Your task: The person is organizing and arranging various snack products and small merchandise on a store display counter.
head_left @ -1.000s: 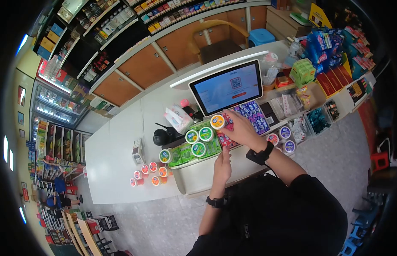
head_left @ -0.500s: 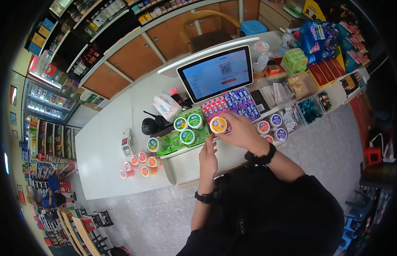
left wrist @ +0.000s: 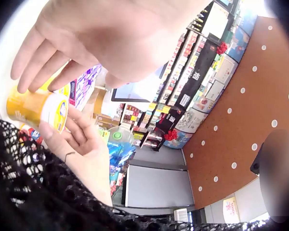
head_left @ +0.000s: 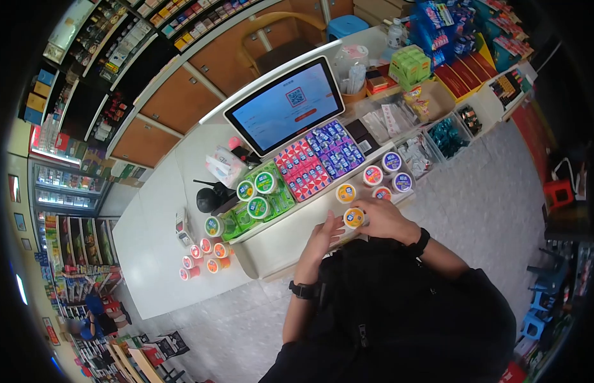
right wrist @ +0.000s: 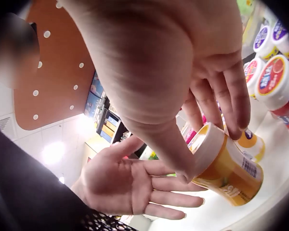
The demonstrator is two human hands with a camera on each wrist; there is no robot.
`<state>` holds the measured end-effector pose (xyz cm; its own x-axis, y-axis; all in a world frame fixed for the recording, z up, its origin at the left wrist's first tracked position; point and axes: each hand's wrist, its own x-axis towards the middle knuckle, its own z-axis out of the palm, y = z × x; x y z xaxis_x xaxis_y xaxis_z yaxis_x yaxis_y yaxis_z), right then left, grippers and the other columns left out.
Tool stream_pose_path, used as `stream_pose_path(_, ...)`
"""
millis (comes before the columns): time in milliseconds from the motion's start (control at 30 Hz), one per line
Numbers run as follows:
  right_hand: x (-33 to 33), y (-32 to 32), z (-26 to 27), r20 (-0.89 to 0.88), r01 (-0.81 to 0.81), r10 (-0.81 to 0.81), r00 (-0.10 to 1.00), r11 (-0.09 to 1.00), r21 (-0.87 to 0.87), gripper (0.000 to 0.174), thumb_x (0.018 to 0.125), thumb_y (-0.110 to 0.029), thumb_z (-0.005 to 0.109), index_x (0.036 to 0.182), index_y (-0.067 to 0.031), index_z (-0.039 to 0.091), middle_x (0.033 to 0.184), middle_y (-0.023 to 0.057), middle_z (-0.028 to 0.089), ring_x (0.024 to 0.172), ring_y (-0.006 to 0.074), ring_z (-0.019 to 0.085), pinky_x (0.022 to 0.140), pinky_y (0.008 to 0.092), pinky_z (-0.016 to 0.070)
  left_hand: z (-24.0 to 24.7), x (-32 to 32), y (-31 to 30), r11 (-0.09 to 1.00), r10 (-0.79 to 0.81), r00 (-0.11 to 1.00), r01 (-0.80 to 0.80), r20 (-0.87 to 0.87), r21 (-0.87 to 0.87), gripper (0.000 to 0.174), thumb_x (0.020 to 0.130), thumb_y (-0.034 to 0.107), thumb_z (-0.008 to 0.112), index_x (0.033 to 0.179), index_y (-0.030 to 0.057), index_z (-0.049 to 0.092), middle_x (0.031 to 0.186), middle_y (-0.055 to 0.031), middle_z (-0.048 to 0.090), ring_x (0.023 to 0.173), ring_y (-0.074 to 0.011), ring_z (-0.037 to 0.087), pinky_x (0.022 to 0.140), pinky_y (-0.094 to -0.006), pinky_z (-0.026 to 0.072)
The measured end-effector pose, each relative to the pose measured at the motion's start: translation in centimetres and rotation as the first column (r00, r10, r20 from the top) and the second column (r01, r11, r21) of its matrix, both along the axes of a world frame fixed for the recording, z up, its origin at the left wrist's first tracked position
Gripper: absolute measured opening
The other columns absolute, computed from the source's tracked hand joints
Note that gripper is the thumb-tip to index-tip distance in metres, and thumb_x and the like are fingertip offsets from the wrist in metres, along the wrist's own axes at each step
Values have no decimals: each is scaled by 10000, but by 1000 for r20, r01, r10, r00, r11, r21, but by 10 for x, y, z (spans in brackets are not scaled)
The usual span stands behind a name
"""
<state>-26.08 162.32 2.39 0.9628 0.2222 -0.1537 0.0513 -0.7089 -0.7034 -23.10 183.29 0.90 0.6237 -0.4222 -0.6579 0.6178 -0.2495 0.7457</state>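
Observation:
My right hand (head_left: 389,222) pinches a yellow gum tub (head_left: 354,217) near its white lid, close over the counter's front edge. In the right wrist view, the tub (right wrist: 233,168) is tilted, thumb on one side and fingers on the other. My left hand (head_left: 319,241) is beside it with straight, spread fingers, its palm showing in the right wrist view. A second yellow tub (head_left: 345,193) stands just behind. To the right are red-lidded and purple-lidded tubs (head_left: 391,161). Green-lidded tubs (head_left: 265,183) stand on green packs at the left.
Red packs (head_left: 303,171) and purple packs (head_left: 335,149) lie in a tray before the screen (head_left: 284,105). Several small orange-red tubs (head_left: 207,246) stand on the white counter (head_left: 156,255) at left. Clear bins of wrapped goods (head_left: 449,137) line the right.
My right hand has brought a yellow tub from over the red packs toward my body. The second yellow tub now shows behind it. My left hand stays near the tub, fingers spread.

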Motion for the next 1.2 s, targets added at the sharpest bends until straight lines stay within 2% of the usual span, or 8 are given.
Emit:
stream_pose_path(167, -6, -2, -12, 58, 17, -11, 998, 995, -97, 515, 722, -143, 755, 1196, -37, 583, 1092, 141, 627, 1040, 319, 617, 860, 415, 507, -12, -1, -16, 999, -37, 999, 36, 35, 34, 867, 954, 686, 348, 1382, -57, 476, 1353, -232, 540, 1175, -283, 585, 987, -366, 441)
stream_pose_path(333, -8, -6, -9, 124, -19, 35, 992, 992, -126, 512, 742, -148, 741, 1217, -39, 586, 1110, 137, 628, 1055, 311, 614, 866, 410, 510, -15, -2, -15, 999, -17, 999, 15, 51, 45, 858, 959, 679, 350, 1395, -52, 462, 1350, -236, 540, 1165, -292, 588, 986, -372, 447)
stream_pose_path(600, 1, 10, 27, 131, 6, 6, 991, 996, -91, 460, 802, -217, 725, 1214, -50, 605, 1148, 139, 640, 1040, 310, 629, 868, 409, 511, -9, -3, 25, 977, 194, 974, -203, 118, 72, 773, 975, 619, 397, 1314, -61, 545, 1246, -199, 623, 1078, -263, 627, 923, -352, 473)
stream_pose_path(667, 9, 22, 31, 102, -8, 8, 995, 1000, -1, 439, 822, -243, 723, 1201, -51, 614, 1118, 140, 651, 985, 303, 647, 839, 403, 518, -10, -6, 41, 958, 269, 956, -279, 120, 70, 762, 977, 613, 401, 1308, -57, 552, 1232, -192, 630, 1059, -254, 630, 909, -350, 477)
stream_pose_path(900, 33, 85, 35, 87, -146, 139, 986, 986, 76, 445, 805, -236, 745, 1192, -55, 621, 1065, 134, 661, 866, 271, 662, 763, 382, 531, -3, -23, 96, 880, 457, 877, -470, 145, 70, 716, 995, 584, 388, 1306, -38, 559, 1200, -174, 644, 1047, -252, 636, 915, -364, 476)
stream_pose_path(1000, 43, 119, 32, 97, -107, 93, 991, 984, 144, 479, 788, -239, 766, 1203, -56, 612, 1044, 129, 656, 841, 263, 653, 736, 375, 526, -7, -33, 118, 855, 505, 850, -516, 150, 47, 687, 1000, 565, 396, 1304, -28, 564, 1183, -166, 652, 1049, -247, 634, 913, -360, 475)
stream_pose_path(1100, 54, 154, 13, 249, 33, -98, 964, 967, 252, 610, 767, -259, 800, 1268, -19, 548, 1031, 140, 640, 815, 252, 630, 716, 374, 516, -8, -42, 136, 838, 532, 834, -543, 148, 45, 650, 1009, 540, 397, 1296, -15, 573, 1178, -161, 653, 1038, -238, 632, 906, -354, 474)
stream_pose_path(1200, 71, 183, -5, 334, 78, -147, 931, 974, 211, 664, 757, -264, 814, 1293, -1, 524, 1069, 150, 637, 822, 253, 634, 727, 374, 515, -11, -47, 155, 838, 535, 835, -544, 126, 44, 630, 1015, 525, 395, 1291, -11, 577, 1172, -156, 656, 1031, -234, 632, 893, -350, 476)
